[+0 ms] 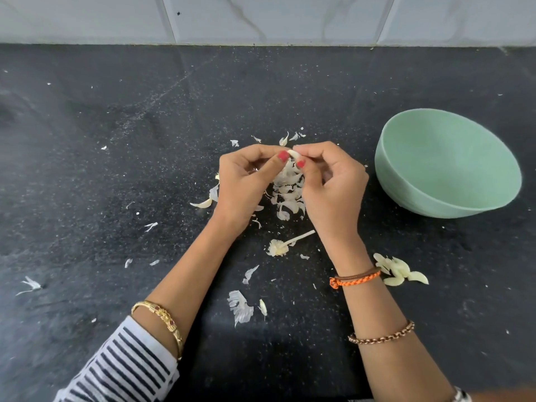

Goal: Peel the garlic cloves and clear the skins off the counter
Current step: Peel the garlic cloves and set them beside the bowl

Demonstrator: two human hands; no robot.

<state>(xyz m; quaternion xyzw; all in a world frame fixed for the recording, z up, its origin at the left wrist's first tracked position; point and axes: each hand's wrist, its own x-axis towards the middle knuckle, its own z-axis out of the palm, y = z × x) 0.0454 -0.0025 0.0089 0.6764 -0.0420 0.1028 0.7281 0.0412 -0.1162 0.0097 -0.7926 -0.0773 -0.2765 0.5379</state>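
My left hand (246, 178) and my right hand (330, 181) meet above the black counter (116, 169), both pinching one pale garlic clove (293, 154) between thumbs and fingertips. Below them lies a heap of papery white garlic skins (288, 192). Several peeled cloves (398, 271) lie in a small pile by my right wrist. The bare garlic stem with its root base (280, 246) rests between my forearms. Loose skin flakes (240, 307) are scattered around.
A pale green bowl (406, 181) stands to the right of my hands; no contents are visible inside it. A white tiled wall (261, 18) runs along the back of the counter. More skin scraps (30, 284) lie at the far left.
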